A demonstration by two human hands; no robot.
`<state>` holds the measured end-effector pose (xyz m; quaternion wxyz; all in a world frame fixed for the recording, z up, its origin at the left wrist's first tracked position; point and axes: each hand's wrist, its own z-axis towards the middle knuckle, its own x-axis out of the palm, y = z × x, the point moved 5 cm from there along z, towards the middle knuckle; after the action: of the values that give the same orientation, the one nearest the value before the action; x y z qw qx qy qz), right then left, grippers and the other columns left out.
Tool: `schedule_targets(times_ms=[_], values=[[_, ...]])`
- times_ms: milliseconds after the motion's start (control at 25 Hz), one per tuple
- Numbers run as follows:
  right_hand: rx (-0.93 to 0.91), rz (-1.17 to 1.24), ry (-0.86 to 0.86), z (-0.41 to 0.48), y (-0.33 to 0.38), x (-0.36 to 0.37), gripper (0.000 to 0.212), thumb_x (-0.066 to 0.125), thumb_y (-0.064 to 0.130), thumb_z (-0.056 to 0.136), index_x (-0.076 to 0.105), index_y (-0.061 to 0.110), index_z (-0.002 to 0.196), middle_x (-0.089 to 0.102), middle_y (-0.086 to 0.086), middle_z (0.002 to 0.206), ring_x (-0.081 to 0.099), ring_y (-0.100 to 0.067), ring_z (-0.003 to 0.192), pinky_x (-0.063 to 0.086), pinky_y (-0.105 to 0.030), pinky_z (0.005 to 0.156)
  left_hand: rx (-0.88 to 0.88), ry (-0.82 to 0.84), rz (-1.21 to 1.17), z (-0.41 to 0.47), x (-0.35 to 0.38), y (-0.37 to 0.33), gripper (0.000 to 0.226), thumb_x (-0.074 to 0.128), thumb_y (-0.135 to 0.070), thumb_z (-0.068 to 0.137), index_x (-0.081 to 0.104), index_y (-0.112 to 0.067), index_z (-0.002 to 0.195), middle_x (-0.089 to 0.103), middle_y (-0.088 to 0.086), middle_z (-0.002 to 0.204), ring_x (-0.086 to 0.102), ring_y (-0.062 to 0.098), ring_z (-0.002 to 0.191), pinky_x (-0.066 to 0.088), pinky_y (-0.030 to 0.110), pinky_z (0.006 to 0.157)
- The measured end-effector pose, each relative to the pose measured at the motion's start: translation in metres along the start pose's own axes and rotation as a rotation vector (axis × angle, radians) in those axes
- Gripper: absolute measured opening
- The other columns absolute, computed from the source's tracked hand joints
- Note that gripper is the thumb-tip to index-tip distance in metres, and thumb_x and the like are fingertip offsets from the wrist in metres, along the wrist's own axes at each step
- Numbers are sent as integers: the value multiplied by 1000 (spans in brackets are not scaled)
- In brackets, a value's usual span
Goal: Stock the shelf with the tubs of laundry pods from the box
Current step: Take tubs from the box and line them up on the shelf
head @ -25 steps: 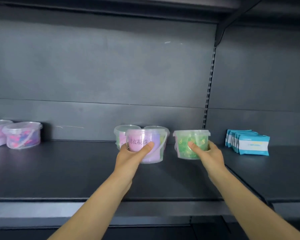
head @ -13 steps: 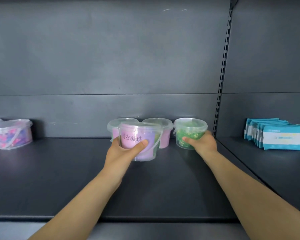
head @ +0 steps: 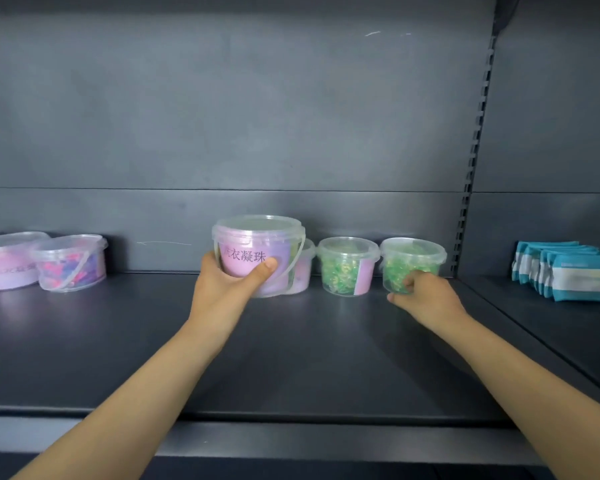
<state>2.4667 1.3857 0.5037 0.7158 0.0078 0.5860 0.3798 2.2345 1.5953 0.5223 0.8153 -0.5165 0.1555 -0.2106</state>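
Here, in the head view, the left hand [head: 222, 289] grips the pink tub [head: 257, 251], thumb across its label, just in front of a rear pink tub [head: 303, 275] on the shelf [head: 136, 341]. The right hand [head: 426, 296] curls round the green tub [head: 413, 261], at the back beside a second green tub [head: 347, 265].

Tubs [head: 347, 268] at shelf [head: 118, 341] back, other tubs [head: 71, 263] left, packets [head: 582, 282] right

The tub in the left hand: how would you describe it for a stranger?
On the dark grey metal shelf, look mid-row. The clear plastic tub gripped by the left hand is foremost. Its pink-purple label alone shows big black characters.
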Motion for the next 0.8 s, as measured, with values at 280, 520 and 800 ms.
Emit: schedule_targets(times_ms=[280,520,800], values=[[-372,-145,85,-61,117,57,51,53,49,87,55,15,125,52,-5,129,41,-26,123,37,-35,102,-76,-85,-27,60,-53,27,84,83,-49,47,53,-9,115,65,2,109,64,15,95,46,18,71],[-454,-254,106,-71,161,93,51,40,51,92,51,15,127,49,-3,129,40,-24,122,38,-36,97,-176,-52,135,99,-66,67,82,84,-47,49,51,-7,114,63,7,109,63,20,96,48,27,79],[-395,-227,118,-64,155,98,47,42,56,89,57,17,111,53,0,116,43,-21,115,38,-35,95,-285,64,408,112,-48,104,85,75,-46,71,29,-4,128,42,3,127,44,23,120,38,31,94]])
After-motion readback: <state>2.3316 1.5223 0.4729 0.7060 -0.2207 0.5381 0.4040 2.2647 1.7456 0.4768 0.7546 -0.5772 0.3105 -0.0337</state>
